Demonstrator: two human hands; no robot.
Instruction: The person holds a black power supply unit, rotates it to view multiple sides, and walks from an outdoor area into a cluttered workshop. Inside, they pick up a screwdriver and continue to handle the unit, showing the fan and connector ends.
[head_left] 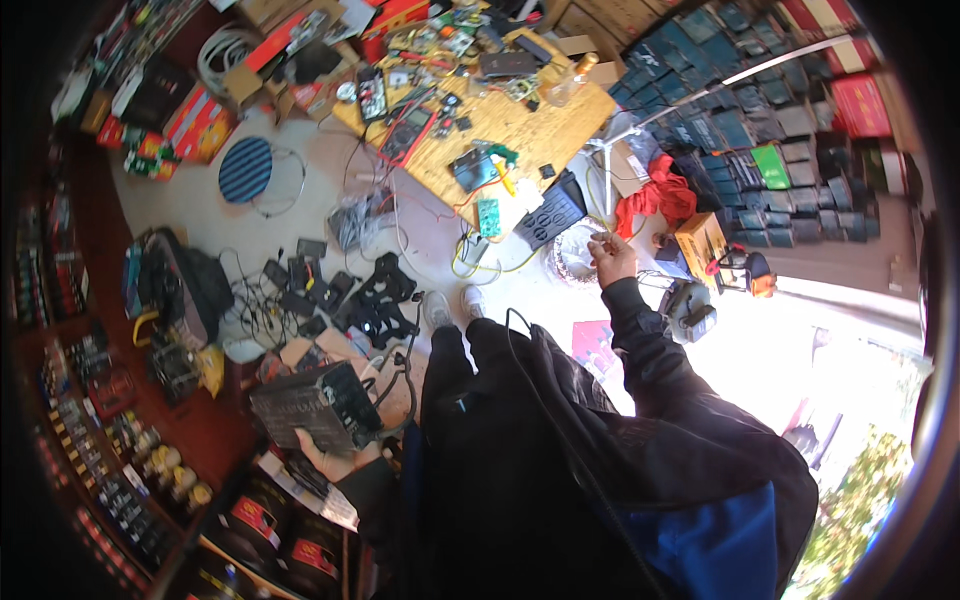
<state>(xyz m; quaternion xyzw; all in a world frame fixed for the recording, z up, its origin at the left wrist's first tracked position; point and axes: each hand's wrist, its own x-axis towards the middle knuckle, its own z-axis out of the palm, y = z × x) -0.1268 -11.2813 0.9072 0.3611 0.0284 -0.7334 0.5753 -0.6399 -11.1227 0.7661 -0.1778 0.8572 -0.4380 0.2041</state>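
Note:
At the lower left my left hand [335, 460] grips the near side of a dark, box-shaped device [315, 405], its fingers closed along the lower edge. A grey cable [405, 385] loops from the right end of the device. My right hand [612, 258] is raised out in front on the right, above a round bin with a clear plastic liner [570, 250]. Its thumb and fingers are curled together; anything between them is too small to make out.
A wooden workbench [540, 125] ahead carries a multimeter [407, 130], circuit boards and tools. Tangled black cables and adapters [290, 290] lie on the floor to the left, near a round blue striped stool [246, 170]. A black crate [553, 212] and red cloth [655, 195] are by the bench.

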